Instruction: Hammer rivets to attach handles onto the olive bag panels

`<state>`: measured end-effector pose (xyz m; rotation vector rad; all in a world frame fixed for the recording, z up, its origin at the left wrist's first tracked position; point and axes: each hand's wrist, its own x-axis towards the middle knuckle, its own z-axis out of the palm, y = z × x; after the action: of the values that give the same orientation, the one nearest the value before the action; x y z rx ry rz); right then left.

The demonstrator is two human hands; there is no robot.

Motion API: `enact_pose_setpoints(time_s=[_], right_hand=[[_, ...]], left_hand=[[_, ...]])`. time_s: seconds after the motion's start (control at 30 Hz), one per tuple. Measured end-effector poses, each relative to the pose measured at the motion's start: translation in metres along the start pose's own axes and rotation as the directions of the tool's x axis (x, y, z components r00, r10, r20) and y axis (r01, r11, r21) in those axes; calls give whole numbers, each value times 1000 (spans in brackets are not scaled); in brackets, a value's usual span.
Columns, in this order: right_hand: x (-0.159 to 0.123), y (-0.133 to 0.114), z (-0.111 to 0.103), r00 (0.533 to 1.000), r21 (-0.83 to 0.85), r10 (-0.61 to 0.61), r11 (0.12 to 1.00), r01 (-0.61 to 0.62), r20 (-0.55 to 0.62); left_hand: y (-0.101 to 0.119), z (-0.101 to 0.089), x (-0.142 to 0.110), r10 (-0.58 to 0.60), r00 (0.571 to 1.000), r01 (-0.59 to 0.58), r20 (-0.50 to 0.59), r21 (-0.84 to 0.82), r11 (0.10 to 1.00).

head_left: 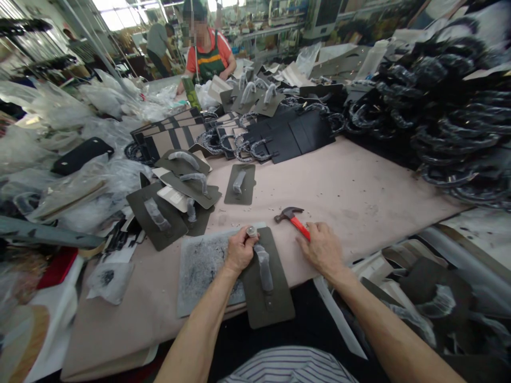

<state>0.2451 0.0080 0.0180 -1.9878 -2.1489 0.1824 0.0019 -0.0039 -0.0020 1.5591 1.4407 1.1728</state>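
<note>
My left hand (pixel 240 250) is closed around a short metal punch (pixel 251 231), held upright over the top left edge of a dark olive bag panel (pixel 275 276). A plastic-wrapped handle (pixel 264 267) runs down the middle of that panel. Under its left side lies a grey, scuffed work board (pixel 199 271). To the right, my right hand (pixel 322 247) is wrapped around the red handle of a claw hammer (pixel 297 221). The hammer's head rests on or just above the table, pointing away to the left.
Several olive panels with wrapped handles (pixel 159 218) lie piled at the left, and a single panel (pixel 240 183) lies beyond the board. Black bag pieces (pixel 295 135) line the table's (pixel 311 186) far side. Wrapped black handles (pixel 447 117) are heaped right. A co-worker (pixel 209 53) stands opposite.
</note>
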Motion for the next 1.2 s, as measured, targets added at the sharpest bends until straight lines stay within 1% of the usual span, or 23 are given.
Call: enact_pose_setpoints(time_s=[0.1,0.17,0.23,0.3,0.33,0.37,0.4,0.43,0.5,0.53,0.57,0.63,0.67,0.73,0.8,0.83,0.9,0.97,1.03,1.07,1.13,1.17,1.2], right_hand=[[5,30,0,976,-30,96,995,-92,194],[4,34,-3,907,200,159,947,-252,390],[1,29,-9,753,473,124,709,-523,646],[-3,17,-17,607,556,11,388,-735,794],[-5,9,-22,574,555,-21,287,-781,819],[-7,1,-30,574,560,-17,247,-791,819],[-9,-8,-38,617,593,13,263,-761,787],[-10,-16,-49,690,645,36,322,-692,723],[-14,-32,-71,881,748,31,515,-419,472],[-16,-39,-80,956,751,0,619,-230,293],[-18,-44,-88,992,705,-50,708,-47,116],[-22,-49,-95,976,516,-178,829,217,-124],[-24,-50,-94,958,405,-247,869,284,-143],[-24,-49,-92,934,213,-358,911,352,-11],[-20,-48,-97,908,104,-390,920,378,154],[-17,-50,-105,905,98,-387,922,375,178],[-11,-57,-128,928,201,-365,917,345,74],[-9,-68,-150,949,412,-255,857,310,-184],[-12,-75,-157,914,601,-39,742,297,-404],[-14,-76,-152,901,634,24,719,285,-432],[-20,-71,-130,959,564,-42,801,199,-279],[-22,-66,-116,986,458,-128,874,161,-103],[-23,-61,-103,977,330,-195,931,156,90]], left_hand=[[-3,0,-2,19,1000,-19,24,17,1000],[-3,0,-4,27,999,-28,30,12,1000],[-3,-1,-4,34,999,-35,39,12,999],[-2,-3,-5,41,998,-43,54,29,999],[-1,-3,-5,43,997,-46,60,39,998],[-1,-4,-5,45,997,-48,65,49,998],[-1,-4,-5,46,997,-50,69,56,997],[-1,-5,-5,47,996,-51,71,60,997],[-1,-5,-5,46,996,-51,74,64,997],[-1,-5,-6,47,996,-52,74,64,997],[-1,-5,-6,46,996,-51,71,63,997],[-1,-4,-6,45,997,-49,60,65,997],[-2,-4,-6,44,997,-48,58,72,996],[-3,-4,-6,41,998,-46,58,91,995],[-4,-3,-6,35,998,-41,60,95,995],[-5,-3,-6,33,998,-39,62,88,995],[-6,-3,-6,35,997,-39,64,66,997],[-6,-3,-6,35,997,-39,63,54,998],[-6,-4,-6,38,997,-42,64,50,998],[-6,-4,-6,40,997,-43,64,51,998],[-6,-3,-7,42,997,-46,62,60,997],[-6,-3,-7,45,997,-50,61,75,996],[-6,-3,-7,49,997,-55,66,92,994]])
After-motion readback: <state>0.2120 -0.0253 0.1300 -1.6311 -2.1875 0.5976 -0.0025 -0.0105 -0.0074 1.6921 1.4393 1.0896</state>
